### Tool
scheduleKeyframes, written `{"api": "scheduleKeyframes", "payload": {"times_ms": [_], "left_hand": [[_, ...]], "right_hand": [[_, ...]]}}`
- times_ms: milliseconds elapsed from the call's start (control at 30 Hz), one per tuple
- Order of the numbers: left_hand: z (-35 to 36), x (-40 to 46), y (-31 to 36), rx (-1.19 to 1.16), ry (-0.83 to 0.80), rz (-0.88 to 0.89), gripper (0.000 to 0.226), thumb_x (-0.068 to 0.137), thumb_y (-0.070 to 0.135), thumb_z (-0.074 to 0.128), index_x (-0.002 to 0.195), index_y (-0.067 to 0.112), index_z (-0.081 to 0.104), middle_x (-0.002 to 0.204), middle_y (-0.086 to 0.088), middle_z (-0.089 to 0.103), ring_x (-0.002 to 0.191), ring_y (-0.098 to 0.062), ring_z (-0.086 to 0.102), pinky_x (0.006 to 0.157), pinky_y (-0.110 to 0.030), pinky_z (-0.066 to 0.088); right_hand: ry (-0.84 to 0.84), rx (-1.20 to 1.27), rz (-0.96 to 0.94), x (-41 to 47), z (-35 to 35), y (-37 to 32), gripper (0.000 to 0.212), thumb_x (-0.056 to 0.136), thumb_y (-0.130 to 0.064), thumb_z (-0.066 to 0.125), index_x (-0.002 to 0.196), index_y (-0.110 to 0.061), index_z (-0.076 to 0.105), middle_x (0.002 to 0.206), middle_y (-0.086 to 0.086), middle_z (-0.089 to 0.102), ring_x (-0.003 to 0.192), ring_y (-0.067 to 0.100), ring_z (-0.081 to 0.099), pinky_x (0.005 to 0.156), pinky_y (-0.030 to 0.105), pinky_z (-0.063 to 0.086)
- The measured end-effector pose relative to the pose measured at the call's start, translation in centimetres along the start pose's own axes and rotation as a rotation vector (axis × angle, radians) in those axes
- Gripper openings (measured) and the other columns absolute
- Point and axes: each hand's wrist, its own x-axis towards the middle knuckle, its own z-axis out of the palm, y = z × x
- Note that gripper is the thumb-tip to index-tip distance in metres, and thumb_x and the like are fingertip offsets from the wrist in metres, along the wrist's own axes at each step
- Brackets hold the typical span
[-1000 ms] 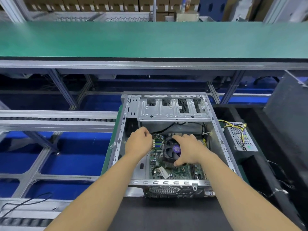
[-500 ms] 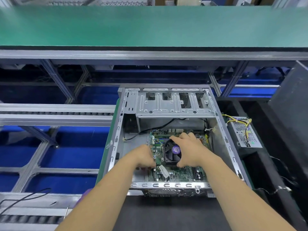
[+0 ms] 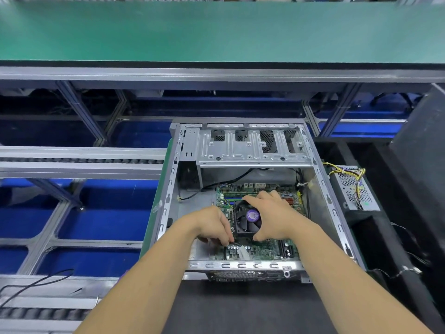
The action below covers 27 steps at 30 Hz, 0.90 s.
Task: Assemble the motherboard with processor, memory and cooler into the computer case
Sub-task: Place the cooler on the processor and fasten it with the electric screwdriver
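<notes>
An open silver computer case (image 3: 320, 184) lies flat in front of me. Inside it sits the green motherboard (image 3: 267, 251) with a black cooler fan (image 3: 248, 219) bearing a purple label. My right hand (image 3: 272, 218) grips the cooler, fingers over its far side and thumb at its near right corner. My left hand (image 3: 212, 226) is at the board's near left part beside the cooler, its fingertips curled down onto the board; what they pinch is hidden. A black cable (image 3: 216, 183) runs across the case floor behind the board.
A power supply (image 3: 354, 189) with yellow wires lies just right of the case. A black panel (image 3: 421, 150) leans at the far right. A green conveyor surface (image 3: 216, 32) runs across the back. Roller rails (image 3: 79, 161) and blue flooring lie to the left.
My left hand moved from the board's far left corner toward me to its near left part beside the cooler. The right hand kept its grip on the cooler.
</notes>
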Motion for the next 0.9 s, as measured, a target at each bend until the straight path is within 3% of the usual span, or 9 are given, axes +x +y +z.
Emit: {"api": "scheduleKeyframes", "payload": {"times_ms": [133,333,500,633,900], "left_hand": [[-0.10,-0.42,0.12,-0.011,-0.091,-0.012,0.020,0.072,0.006,0.072,0.072,0.025,0.080,0.086,-0.011,0.076,0.068,-0.010,0.068,0.061,-0.021,0.053],[-0.23,-0.30,0.03,0.014,-0.165,-0.041,0.026,0.072,0.001,0.068,0.067,0.024,0.079,0.078,-0.006,0.067,0.070,-0.014,0.058,0.059,-0.019,0.050],[0.00,-0.37,0.17,0.143,-0.257,-0.095,0.028,0.077,0.001,0.065,0.065,0.024,0.075,0.062,0.010,0.069,0.069,-0.007,0.065,0.059,-0.018,0.049],[0.26,-0.24,0.37,0.157,-0.259,-0.148,0.017,0.078,0.003,0.060,0.077,0.013,0.073,0.069,0.001,0.068,0.070,-0.013,0.066,0.061,-0.022,0.047],[0.59,-0.12,0.31,0.175,-0.271,-0.158,0.015,0.081,0.015,0.061,0.068,0.015,0.066,0.061,0.002,0.064,0.065,-0.014,0.064,0.062,-0.023,0.048]], "right_hand": [[-0.008,-0.018,-0.021,-0.13,0.02,0.15,0.111,0.068,-0.042,0.085,0.157,-0.033,0.020,0.144,0.001,0.036,0.130,0.027,0.027,0.109,0.047,0.035],[0.029,-0.050,-0.019,0.05,0.48,-0.16,0.113,0.067,-0.046,0.086,0.158,-0.032,0.019,0.145,0.001,0.038,0.134,0.027,0.026,0.111,0.046,0.032],[0.020,-0.069,-0.016,0.12,0.51,-0.20,0.113,0.069,-0.047,0.085,0.158,-0.033,0.017,0.147,0.001,0.036,0.135,0.027,0.024,0.112,0.048,0.031],[0.028,-0.061,-0.005,-0.02,0.49,-0.27,0.111,0.069,-0.049,0.085,0.157,-0.035,0.018,0.147,0.001,0.036,0.135,0.028,0.026,0.111,0.049,0.032],[0.026,0.019,0.006,-0.16,0.30,-0.28,0.111,0.068,-0.047,0.087,0.156,-0.036,0.021,0.144,-0.002,0.037,0.132,0.026,0.027,0.109,0.050,0.036]]}}
